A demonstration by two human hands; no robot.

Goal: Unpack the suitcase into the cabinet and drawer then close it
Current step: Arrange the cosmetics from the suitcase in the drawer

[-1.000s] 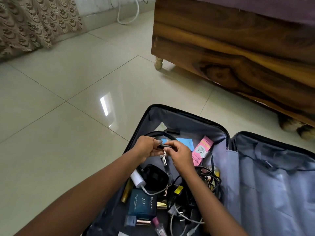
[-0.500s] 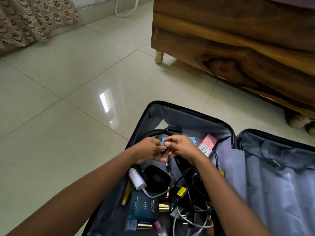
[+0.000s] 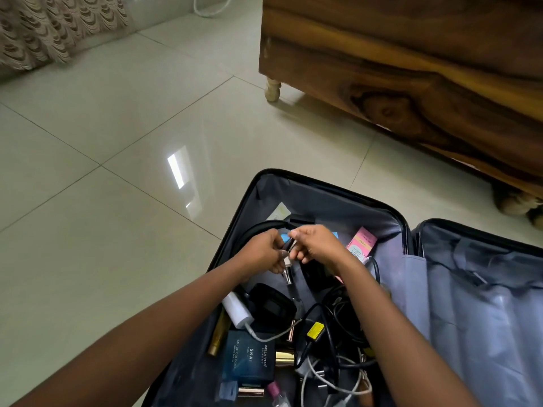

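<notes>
An open black suitcase (image 3: 338,198) with grey lining lies on the tiled floor. Both my hands meet over its left half. My left hand (image 3: 263,254) and my right hand (image 3: 318,245) together pinch a small silver and black tube (image 3: 288,270), which hangs down between them. Below it lie a black pouch (image 3: 271,306), a white charger (image 3: 236,309), a dark blue cologne box (image 3: 249,359), a gold tube (image 3: 217,337) and tangled cables (image 3: 338,327). A pink box (image 3: 361,242) leans near the back wall of the case.
The suitcase's right half (image 3: 484,304) is covered by a grey zipped divider. A wooden bed frame (image 3: 411,83) with a cream foot (image 3: 271,89) stands behind to the right. A patterned curtain (image 3: 53,27) hangs at the far left, beyond pale floor tiles (image 3: 102,215).
Both hands stay together on the small tube and have shifted slightly; the fingers of my right hand have moved round its top. The view has tilted a little downward.
</notes>
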